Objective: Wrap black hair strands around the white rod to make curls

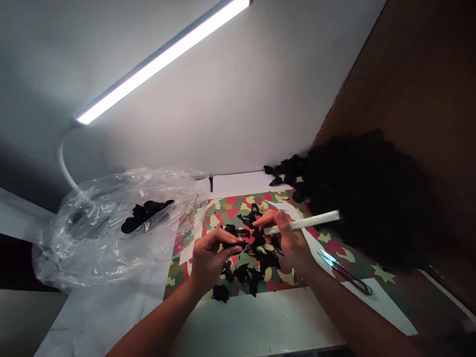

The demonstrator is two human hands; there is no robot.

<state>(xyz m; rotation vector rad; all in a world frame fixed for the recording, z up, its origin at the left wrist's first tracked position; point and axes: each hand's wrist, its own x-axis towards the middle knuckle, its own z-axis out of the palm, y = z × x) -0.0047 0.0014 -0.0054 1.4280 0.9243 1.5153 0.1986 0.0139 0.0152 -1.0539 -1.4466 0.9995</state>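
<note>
Left hand [207, 254] pinching a small black piece [241, 245] above the patterned sheet [225, 204], right hand [292, 240] gripping a white rod-shaped tool [316, 219], loose black scraps [221, 293] below both hands, desk [253, 322] beneath, pointed metal tool [351, 278] at right, clear plastic bag [111, 258] at left

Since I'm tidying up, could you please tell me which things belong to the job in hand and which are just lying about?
In use, it seems:
black piece, in the left hand
white stick, in the right hand
black scraps on the patterned sheet

Apparently lying about:
metal tool
clear plastic bag
black heap, though possibly related
</note>
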